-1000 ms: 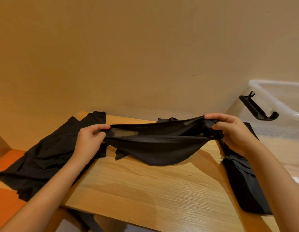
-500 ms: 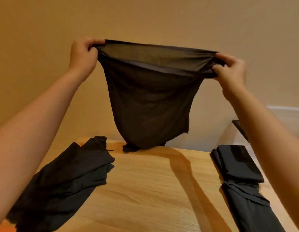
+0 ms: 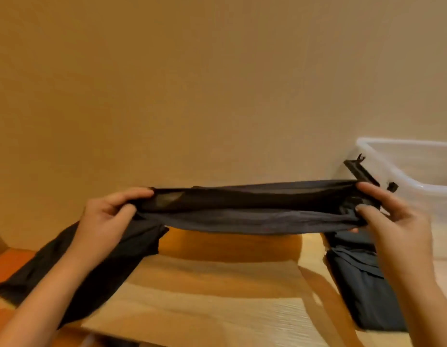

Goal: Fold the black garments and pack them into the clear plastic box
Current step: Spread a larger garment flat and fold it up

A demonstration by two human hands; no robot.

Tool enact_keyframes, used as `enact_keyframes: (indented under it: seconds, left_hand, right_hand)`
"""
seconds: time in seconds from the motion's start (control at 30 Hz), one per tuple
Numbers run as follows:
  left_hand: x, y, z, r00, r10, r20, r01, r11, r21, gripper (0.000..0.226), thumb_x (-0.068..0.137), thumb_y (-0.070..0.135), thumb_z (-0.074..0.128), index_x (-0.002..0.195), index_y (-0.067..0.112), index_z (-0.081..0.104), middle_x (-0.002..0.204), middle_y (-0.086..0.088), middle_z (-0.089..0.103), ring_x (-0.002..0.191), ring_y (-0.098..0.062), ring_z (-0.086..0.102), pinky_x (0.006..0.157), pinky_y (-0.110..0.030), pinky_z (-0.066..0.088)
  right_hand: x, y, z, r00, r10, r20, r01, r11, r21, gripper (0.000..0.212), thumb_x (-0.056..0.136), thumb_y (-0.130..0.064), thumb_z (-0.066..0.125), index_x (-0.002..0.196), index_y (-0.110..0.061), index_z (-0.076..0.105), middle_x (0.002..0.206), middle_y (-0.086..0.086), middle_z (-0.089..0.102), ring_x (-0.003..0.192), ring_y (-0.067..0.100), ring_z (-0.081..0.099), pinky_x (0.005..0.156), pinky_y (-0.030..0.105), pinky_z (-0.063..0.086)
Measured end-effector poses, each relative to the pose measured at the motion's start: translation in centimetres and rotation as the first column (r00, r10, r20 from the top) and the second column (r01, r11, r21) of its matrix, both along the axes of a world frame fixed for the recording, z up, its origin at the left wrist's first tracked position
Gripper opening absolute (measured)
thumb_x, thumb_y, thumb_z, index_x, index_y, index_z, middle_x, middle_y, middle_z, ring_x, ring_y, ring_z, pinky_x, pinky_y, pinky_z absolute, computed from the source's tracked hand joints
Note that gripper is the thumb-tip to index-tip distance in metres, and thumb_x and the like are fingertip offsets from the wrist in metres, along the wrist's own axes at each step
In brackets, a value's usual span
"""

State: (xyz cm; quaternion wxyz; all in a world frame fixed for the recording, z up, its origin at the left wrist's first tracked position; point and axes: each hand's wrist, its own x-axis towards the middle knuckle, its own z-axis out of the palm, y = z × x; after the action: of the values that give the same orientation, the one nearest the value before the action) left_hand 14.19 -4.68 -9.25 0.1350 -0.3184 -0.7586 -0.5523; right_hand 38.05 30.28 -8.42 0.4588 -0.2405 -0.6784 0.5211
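**Risks.** The garment [image 3: 255, 211] is stretched in the air above the table [image 3: 217, 301], held only at its two ends. The cloth looks thin. If either pinch slips, that end would drop and bunch, and the fold would start crooked. The near layer sags below the far one, so laid down as it hangs, the edges would likely not line up. The right end sits just beside the black latch [image 3: 360, 171] of the box [image 3: 405, 144] — a rightward move could snag it.

**Left hand** [image 3: 104, 221]: fingers [image 3: 132, 194] curled over the top edge, thumb underneath, closed narrow on the left end of the garment.

**Right hand** [image 3: 395, 221]: fingers [image 3: 375, 194] curled round the right end, pinching it tight. The thumb's contact is partly hidden by cloth.

**Location.** The garment spans from hand to hand — whether its lowest part touches the table cannot be told. A loose pile [image 3: 79, 266] lies at the left, under the left forearm. A folded stack [image 3: 362, 291] lies on the table at the right, near the box, not in it.
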Motion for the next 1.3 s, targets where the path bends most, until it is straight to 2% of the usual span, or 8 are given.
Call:
enact_keyframes:
  seconds: [0.2, 0.37, 0.53, 0.7, 0.9, 1.03, 1.2, 1.3]
  left_hand:
    - [2.1, -3.8, -10.0, 0.994, -0.084, 0.076, 0.103, 0.951, -0.293, 0.075, 0.09, -0.009, 0.06, 0.097, 0.065, 0.068, 0.107, 0.038, 0.066, 0.106, 0.014, 0.06, 0.091, 0.001, 0.04]
    - [2.6, -5.5, -12.7, 0.975, -0.18, 0.127, 0.219, 0.847, -0.484, 0.054, 0.085, 0.015, 0.054, 0.112, 0.061, 0.062, 0.116, 0.034, 0.064, 0.109, 0.009, 0.06, 0.093, -0.001, 0.038]
    - [2.9, -5.7, -13.4, 0.95, -0.194, 0.246, 0.271, 0.901, -0.337, 0.05, 0.081, 0.012, 0.058, 0.119, 0.044, 0.057, 0.109, 0.01, 0.074, 0.103, -0.006, 0.069, 0.094, -0.016, 0.049]
    - [2.8, -6.0, -13.0, 0.96, -0.205, 0.193, 0.271, 0.856, -0.441, 0.025, 0.081, 0.029, 0.076, 0.103, 0.04, 0.076, 0.11, 0.018, 0.072, 0.106, -0.001, 0.066, 0.095, -0.013, 0.048]
    - [3.3, -6.6, -13.0, 0.957, -0.258, 0.13, 0.288, 0.821, -0.493, 0.033, 0.085, 0.042, 0.057, 0.112, 0.034, 0.075, 0.117, 0.021, 0.071, 0.115, -0.001, 0.064, 0.104, -0.023, 0.046]
    - [3.6, -9.1, -13.3, 0.953, -0.265, 0.146, 0.301, 0.784, -0.544, 0.04, 0.092, 0.058, 0.054, 0.122, 0.039, 0.072, 0.124, 0.018, 0.069, 0.12, -0.007, 0.064, 0.103, -0.033, 0.048]
    - [3.1, -10.2, -12.6, 0.945, -0.279, 0.173, 0.323, 0.704, -0.632, 0.046, 0.09, 0.074, 0.048, 0.127, 0.051, 0.063, 0.126, 0.026, 0.066, 0.125, 0.0, 0.058, 0.099, -0.037, 0.053]
    - [3.1, -8.2, -10.5, 0.924, -0.344, 0.169, 0.36, 0.63, -0.689, 0.045, 0.089, 0.073, 0.048, 0.126, 0.052, 0.063, 0.129, 0.029, 0.062, 0.127, 0.003, 0.053, 0.103, -0.032, 0.048]
  right_hand:
    - [4.9, -1.6, -9.1, 0.928, 0.071, 0.367, -0.083, 0.996, 0.018, 0.048, 0.092, 0.001, 0.065, 0.103, -0.045, 0.074, 0.093, -0.007, 0.076, 0.074, 0.012, 0.069, 0.063, 0.019, 0.056]
    - [6.5, -3.0, -12.5, 0.846, -0.01, 0.533, -0.099, 0.979, 0.177, 0.05, 0.088, 0.003, 0.069, 0.096, -0.046, 0.069, 0.101, -0.021, 0.071, 0.098, -0.015, 0.058, 0.075, -0.003, 0.04]
    - [6.8, -3.5, -14.1, 0.856, -0.009, 0.518, -0.182, 0.931, 0.317, 0.04, 0.082, 0.007, 0.072, 0.082, -0.032, 0.062, 0.092, -0.014, 0.065, 0.079, 0.01, 0.061, 0.063, 0.016, 0.045]
    - [7.7, -3.8, -13.7, 0.87, 0.155, 0.468, -0.259, 0.951, 0.168, 0.035, 0.086, -0.004, 0.073, 0.097, -0.035, 0.06, 0.081, -0.002, 0.06, 0.068, 0.022, 0.059, 0.062, 0.037, 0.05]
    - [8.9, -3.8, -13.4, 0.798, 0.075, 0.598, -0.3, 0.91, 0.287, 0.034, 0.084, -0.003, 0.075, 0.101, -0.032, 0.07, 0.089, -0.013, 0.066, 0.078, 0.011, 0.062, 0.065, 0.015, 0.046]
    - [10.9, -3.3, -13.4, 0.765, 0.029, 0.643, -0.321, 0.883, 0.342, 0.028, 0.088, -0.007, 0.071, 0.093, -0.035, 0.071, 0.085, -0.013, 0.067, 0.077, 0.008, 0.063, 0.066, 0.019, 0.046]
    - [11.9, -3.1, -12.4, 0.647, 0.113, 0.754, -0.503, 0.807, 0.311, 0.012, 0.086, -0.045, 0.057, 0.093, -0.043, 0.067, 0.099, -0.017, 0.058, 0.098, 0.011, 0.058, 0.08, 0.023, 0.041]
    - [10.2, -3.8, -11.2, 0.688, 0.14, 0.712, -0.506, 0.796, 0.332, 0.019, 0.088, -0.051, 0.054, 0.091, -0.038, 0.067, 0.098, -0.015, 0.056, 0.101, 0.014, 0.056, 0.083, 0.022, 0.04]
